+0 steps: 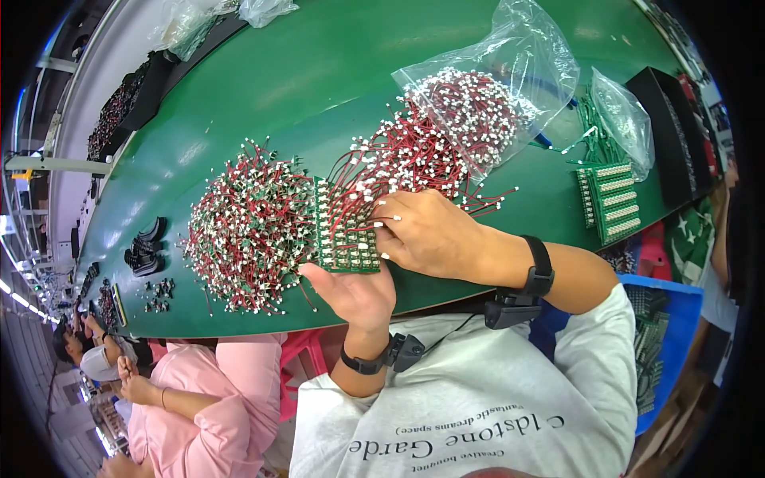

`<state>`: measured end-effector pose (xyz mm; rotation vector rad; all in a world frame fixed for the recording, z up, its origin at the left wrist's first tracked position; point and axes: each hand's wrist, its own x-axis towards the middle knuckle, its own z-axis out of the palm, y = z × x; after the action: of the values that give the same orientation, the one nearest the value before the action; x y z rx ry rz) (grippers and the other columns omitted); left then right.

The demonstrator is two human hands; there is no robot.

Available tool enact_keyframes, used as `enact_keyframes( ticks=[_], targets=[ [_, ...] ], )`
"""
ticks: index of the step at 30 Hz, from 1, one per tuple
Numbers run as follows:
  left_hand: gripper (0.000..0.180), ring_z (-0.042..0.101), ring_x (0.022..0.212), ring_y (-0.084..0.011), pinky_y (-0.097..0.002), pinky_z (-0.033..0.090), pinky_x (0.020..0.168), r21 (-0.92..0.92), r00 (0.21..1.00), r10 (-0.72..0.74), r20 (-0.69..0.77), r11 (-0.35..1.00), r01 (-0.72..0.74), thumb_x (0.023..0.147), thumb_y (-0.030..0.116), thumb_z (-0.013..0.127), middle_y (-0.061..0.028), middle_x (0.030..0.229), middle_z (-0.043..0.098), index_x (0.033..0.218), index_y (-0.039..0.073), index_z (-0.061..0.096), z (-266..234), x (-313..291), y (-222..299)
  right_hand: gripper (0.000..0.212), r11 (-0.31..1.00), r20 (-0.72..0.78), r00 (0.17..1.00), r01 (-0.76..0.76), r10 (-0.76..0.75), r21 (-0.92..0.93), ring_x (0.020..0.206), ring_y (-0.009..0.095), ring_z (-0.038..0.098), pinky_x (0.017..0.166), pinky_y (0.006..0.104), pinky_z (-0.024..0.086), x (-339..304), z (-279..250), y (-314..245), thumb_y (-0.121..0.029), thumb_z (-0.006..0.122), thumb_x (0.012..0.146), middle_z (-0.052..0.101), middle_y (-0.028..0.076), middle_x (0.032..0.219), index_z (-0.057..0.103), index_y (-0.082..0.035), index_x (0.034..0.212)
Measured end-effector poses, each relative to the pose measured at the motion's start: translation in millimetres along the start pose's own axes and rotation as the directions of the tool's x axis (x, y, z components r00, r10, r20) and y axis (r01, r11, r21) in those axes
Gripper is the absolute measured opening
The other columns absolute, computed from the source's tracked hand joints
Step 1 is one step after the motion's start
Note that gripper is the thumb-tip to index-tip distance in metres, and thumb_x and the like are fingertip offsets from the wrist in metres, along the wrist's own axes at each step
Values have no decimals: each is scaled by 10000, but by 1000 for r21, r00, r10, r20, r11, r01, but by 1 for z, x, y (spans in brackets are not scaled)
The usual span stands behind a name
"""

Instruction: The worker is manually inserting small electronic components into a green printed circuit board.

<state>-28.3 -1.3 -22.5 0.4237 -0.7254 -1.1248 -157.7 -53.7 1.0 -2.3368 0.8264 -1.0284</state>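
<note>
My left hand [360,299] holds up a green circuit board panel [351,260] from below, its thumb sticking out to the left. Rows of small white connectors cover the panel, and red wires rise from its upper part. My right hand [437,235] is closed over the panel's right side, pinching a thin red cable [386,218] with white plugs. Its fingertips partly hide the connectors there. Beyond the panel lies a heap of red cables with white plugs [406,151]. To its left spreads a big pile of wired small boards [247,231].
A clear plastic bag [526,56] partly covers the cable heap. Stacked connector panels [613,203] stand at the right, near a black box [669,127]. Black curved parts [146,248] lie at the left. A blue bin [677,319] is beside my right elbow. A person in pink [211,390] sits at my left.
</note>
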Motion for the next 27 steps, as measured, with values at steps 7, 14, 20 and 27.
enact_keyframes(
  ticks=[7, 14, 20, 27],
  targets=[
    [657, 517, 1234, -291, -451, 348, 1092, -43, 996, -32, -78, 999, 29, 1024, 541, 260, -139, 1332, 558, 1366, 24, 479, -2, 1, 3, 99, 1000, -17, 1000, 8, -8, -4, 707, 316, 630, 613, 415, 532, -4, 1, 6, -28, 651, 793, 610, 139, 784, 599, 16, 864],
    [671, 524, 1224, -296, -460, 352, 1085, 2, 992, -20, -128, 1000, 20, 1016, 554, 275, -147, 1328, 559, 1360, 17, 484, -3, 3, 4, 117, 997, 8, 1000, 17, -17, -79, 701, 303, 627, 602, 395, 526, -4, 4, 0, -26, 651, 819, 588, 131, 781, 581, 23, 898],
    [680, 533, 1204, -305, -455, 375, 1056, -65, 981, -95, -166, 994, 86, 996, 582, 312, -137, 1319, 563, 1354, 33, 492, 0, 4, 9, 130, 994, -36, 999, 11, -15, -107, 681, 306, 622, 594, 394, 522, -6, 6, 1, -29, 666, 813, 587, 131, 772, 571, 15, 889],
    [658, 538, 1198, -290, -447, 383, 1050, -175, 994, -94, -46, 981, 85, 996, 563, 334, -129, 1297, 579, 1355, 34, 488, -6, 2, 8, 161, 995, -57, 998, 17, -22, -102, 671, 311, 620, 587, 398, 518, -4, 13, 1, -31, 678, 797, 590, 128, 750, 562, 11, 901]
  ],
)
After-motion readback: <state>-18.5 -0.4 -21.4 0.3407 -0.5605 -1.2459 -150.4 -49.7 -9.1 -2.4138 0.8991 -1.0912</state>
